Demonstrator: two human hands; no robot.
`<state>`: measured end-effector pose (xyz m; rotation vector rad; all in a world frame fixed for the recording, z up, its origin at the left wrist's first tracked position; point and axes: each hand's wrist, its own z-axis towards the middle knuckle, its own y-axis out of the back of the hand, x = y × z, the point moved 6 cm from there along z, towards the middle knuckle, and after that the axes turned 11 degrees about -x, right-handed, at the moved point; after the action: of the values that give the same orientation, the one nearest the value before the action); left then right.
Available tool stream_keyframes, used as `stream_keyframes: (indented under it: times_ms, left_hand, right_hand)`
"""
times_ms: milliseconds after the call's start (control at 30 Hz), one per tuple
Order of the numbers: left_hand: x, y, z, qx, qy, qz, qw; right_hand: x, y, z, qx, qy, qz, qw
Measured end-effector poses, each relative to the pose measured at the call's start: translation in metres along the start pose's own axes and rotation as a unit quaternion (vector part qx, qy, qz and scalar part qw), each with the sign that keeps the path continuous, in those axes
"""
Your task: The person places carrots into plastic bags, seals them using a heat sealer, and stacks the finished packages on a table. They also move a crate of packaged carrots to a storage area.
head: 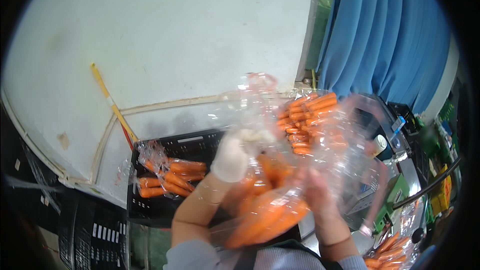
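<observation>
My left hand (234, 155), in a white glove, grips the top of a clear plastic bag of carrots (262, 217) in front of my body. My right hand (318, 189), bare and blurred by motion, is at the right side of that bag with clear film around it; whether its fingers are closed on the film I cannot tell. More bagged carrots (311, 120) lie beyond my right hand. To the left, other bagged carrots (170, 180) lie inside a black plastic crate (195, 138).
A yellow pole (112, 103) leans on the white wall behind the crate. Blue curtains (375, 37) hang at the back right. A white-lidded container (380, 142) and a green device (393, 197) are on the right, with bagged carrots (392, 251) at lower right. Black crates (90, 236) stand at lower left.
</observation>
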<state>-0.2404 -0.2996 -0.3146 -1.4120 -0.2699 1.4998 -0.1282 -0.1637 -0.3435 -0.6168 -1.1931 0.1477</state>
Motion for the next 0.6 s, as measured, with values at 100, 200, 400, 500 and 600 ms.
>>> stream_keyframes:
  times_ms: [100,200,400,500,600]
  left_hand:
    - [-0.026,0.044,-0.001,-0.065,0.016,0.203,0.977]
    - [-0.025,0.13,0.0,-0.154,-0.007,0.295,0.943]
    - [-0.002,0.249,0.013,-0.214,0.053,0.302,0.928]
    - [0.031,0.265,0.034,-0.317,0.118,0.173,0.925]
    - [0.076,0.32,0.072,-0.302,0.119,0.235,0.916]
  right_hand:
    - [-0.041,-0.047,0.031,0.031,-0.024,-0.047,0.998]
    - [-0.105,-0.072,0.057,0.063,-0.017,-0.16,0.985]
    - [-0.263,-0.044,0.104,0.044,-0.175,-0.012,0.984]
    - [-0.289,-0.021,0.144,0.023,-0.075,-0.094,0.993]
    - [-0.318,0.015,0.192,0.017,-0.072,-0.225,0.972]
